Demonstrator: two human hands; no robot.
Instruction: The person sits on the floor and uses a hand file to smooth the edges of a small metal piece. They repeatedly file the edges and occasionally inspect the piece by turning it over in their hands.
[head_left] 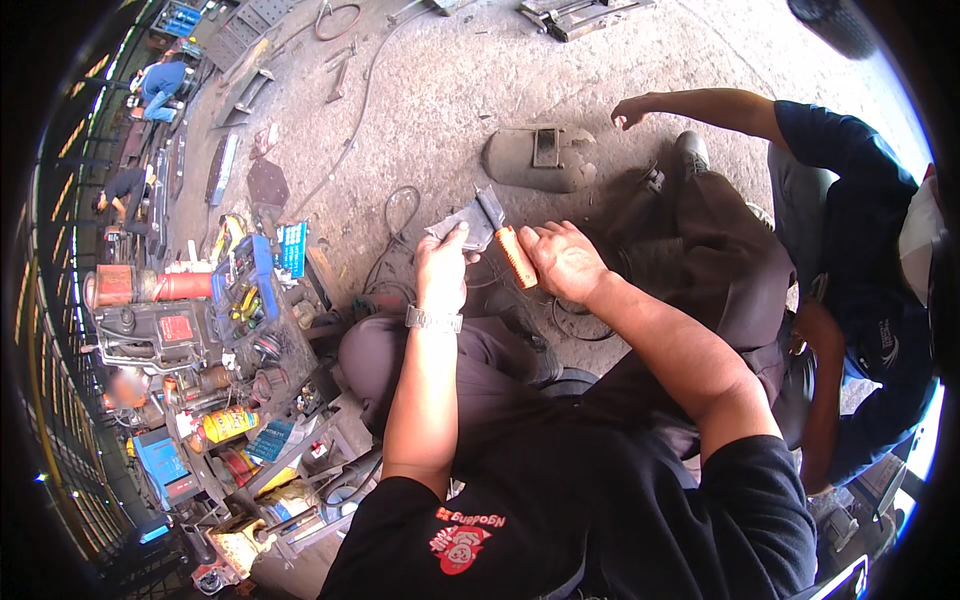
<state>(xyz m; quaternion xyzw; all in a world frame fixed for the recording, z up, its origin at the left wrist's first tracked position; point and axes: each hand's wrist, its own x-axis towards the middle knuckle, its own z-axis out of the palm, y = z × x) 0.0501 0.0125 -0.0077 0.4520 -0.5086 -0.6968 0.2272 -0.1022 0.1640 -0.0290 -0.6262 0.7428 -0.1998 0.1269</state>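
Observation:
My left hand (pixel 443 268), with a metal-banded watch on its wrist, grips a flat grey metal piece (pixel 470 229) by its near left edge. My right hand (pixel 567 261) is closed on the side of an orange-handled tool (pixel 516 258), its fingertips against the handle. The tool's dark grey end (pixel 489 205) points away from me and lies against or just over the metal piece's right side; I cannot tell whether they touch. The exact kind of tool is not clear. Both hands are in front of me, above my lap.
A welding mask (pixel 540 157) lies on the concrete floor ahead. Cables (pixel 362 110) curve across the floor. At my left, a blue toolbox (pixel 247 280), a yellow can (pixel 228 425) and a red cylinder (pixel 180 287) crowd together. A co-worker (pixel 850 180) sits close at my right, an arm stretched forward.

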